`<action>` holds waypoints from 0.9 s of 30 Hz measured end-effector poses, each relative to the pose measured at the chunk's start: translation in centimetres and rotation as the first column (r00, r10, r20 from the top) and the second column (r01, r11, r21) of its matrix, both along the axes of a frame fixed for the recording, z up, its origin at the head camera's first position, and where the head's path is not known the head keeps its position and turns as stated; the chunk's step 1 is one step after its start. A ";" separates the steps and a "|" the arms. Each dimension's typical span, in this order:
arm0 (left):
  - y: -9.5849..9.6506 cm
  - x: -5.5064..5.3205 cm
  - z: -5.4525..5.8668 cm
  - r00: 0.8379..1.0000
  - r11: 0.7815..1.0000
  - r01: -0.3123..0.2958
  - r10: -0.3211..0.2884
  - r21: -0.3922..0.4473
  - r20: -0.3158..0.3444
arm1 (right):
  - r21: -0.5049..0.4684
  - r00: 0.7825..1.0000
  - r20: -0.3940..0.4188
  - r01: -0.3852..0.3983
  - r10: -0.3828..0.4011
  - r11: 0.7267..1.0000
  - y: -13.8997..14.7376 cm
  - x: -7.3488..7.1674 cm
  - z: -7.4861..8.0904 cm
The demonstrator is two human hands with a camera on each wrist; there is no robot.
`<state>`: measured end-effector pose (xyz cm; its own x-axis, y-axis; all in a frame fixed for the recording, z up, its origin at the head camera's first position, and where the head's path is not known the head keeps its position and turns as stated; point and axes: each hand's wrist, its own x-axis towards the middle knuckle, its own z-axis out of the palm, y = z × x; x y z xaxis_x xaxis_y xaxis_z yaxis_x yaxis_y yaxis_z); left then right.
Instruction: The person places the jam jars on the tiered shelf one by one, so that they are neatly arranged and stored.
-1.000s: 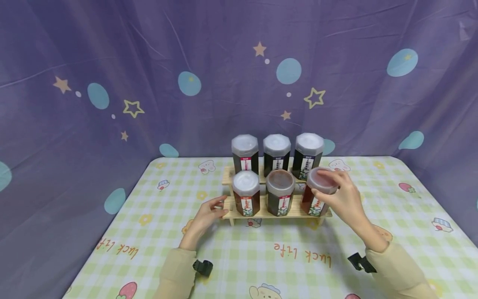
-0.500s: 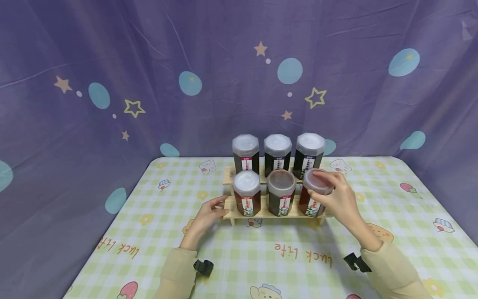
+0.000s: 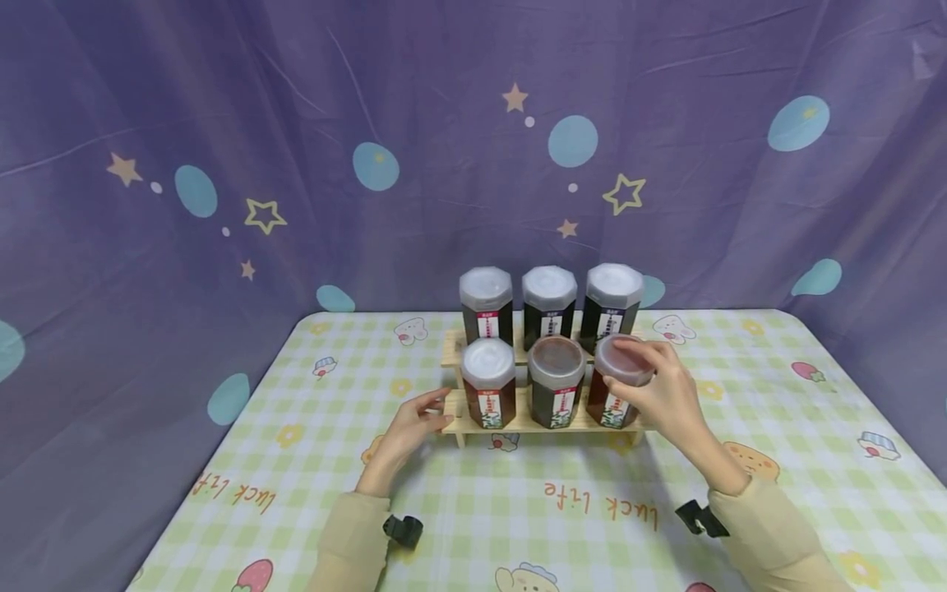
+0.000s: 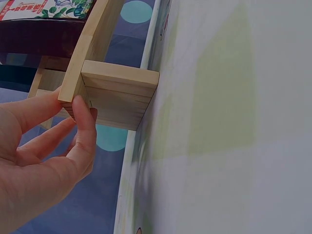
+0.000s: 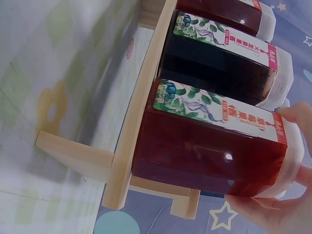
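A two-step wooden rack holds octagonal jars with frosted lids, up to three per step. My right hand grips the lid of the dark red jar at the right of the lower step; thumb and fingers lie around the lid's sides. That jar stands upright on the slats, its label facing front. With thumb and fingers, my left hand pinches the left end of the lower step. Beside the held jar is a darker jar, and a red-brown jar with a whitish lid stands at the left.
On the upper step stand three dark jars, among them the right one. A checked tablecloth with printed cartoons covers the table. Behind the table hangs a purple curtain with stars and blue ovals.
My right hand has shifted the dark red jar slightly left along the lower step, closer to the middle jar. The left hand stays at the rack's end.
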<state>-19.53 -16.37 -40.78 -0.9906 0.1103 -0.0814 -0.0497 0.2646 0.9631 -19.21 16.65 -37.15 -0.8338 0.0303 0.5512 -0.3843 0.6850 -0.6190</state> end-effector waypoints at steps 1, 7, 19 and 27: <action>0.0 0.0 0.0 1.000 1.000 -0.001 0.001 0.000 -0.002 | 0.000 1.000 0.003 -0.003 0.003 1.000 0.0 0.0 0.0; -0.1 -0.2 -0.1 1.000 1.000 -0.005 0.005 0.000 0.001 | 0.003 0.999 0.027 -0.031 0.031 1.000 0.1 0.0 -0.1; -0.1 -0.1 -0.2 1.000 1.000 -0.006 0.006 -0.015 0.001 | 0.010 0.997 0.006 -0.078 0.078 0.997 0.3 0.3 -0.4; -0.5 -1.3 -2.4 0.999 0.999 -0.030 0.029 -0.013 -0.018 | -0.021 0.990 -0.025 -0.140 0.139 0.990 1.0 0.4 -0.9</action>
